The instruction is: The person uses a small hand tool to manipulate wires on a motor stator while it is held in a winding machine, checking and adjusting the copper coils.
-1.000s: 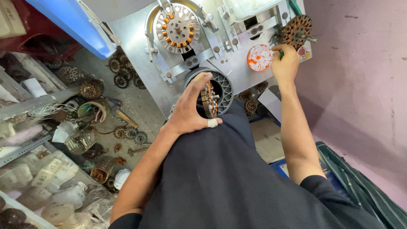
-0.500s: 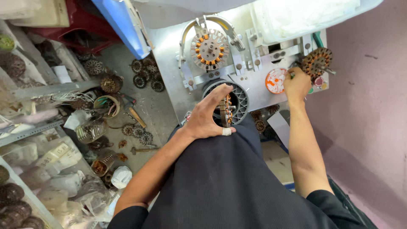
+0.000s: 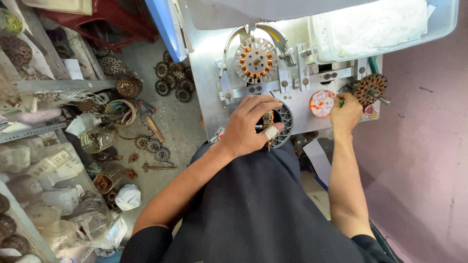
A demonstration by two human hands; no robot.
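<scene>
left hand: my left hand [image 3: 249, 125] sits on the grey slotted motor ring [image 3: 282, 125] at the near edge of the metal bench plate [image 3: 207, 73], fingers curled down over its rim and clamped on it; thumb has a white bandage.
right hand: my right hand [image 3: 346, 116] is up at the right end of the plate, fingers closed around a small green-tipped part just under the brown wound core [image 3: 369, 88]; what that part is, cannot tell.
ring location: on the plate's front edge, right above my lap, below the mounted core with orange windings [image 3: 255, 59] held in its curved clamp.
other bits: round orange-and-white disc [image 3: 321, 103] between my two hands; clear plastic tub [image 3: 385, 24] at the back of the plate; spare wound cores [image 3: 170, 80] and a hammer [image 3: 158, 167] on the floor to the left.
step: looks like I'm steadying the ring while working the fixture control on the right, mid-setup rather than finished.
next move needs: probably keep the ring from turning under my left hand, and keep fingers away from the slots.
</scene>
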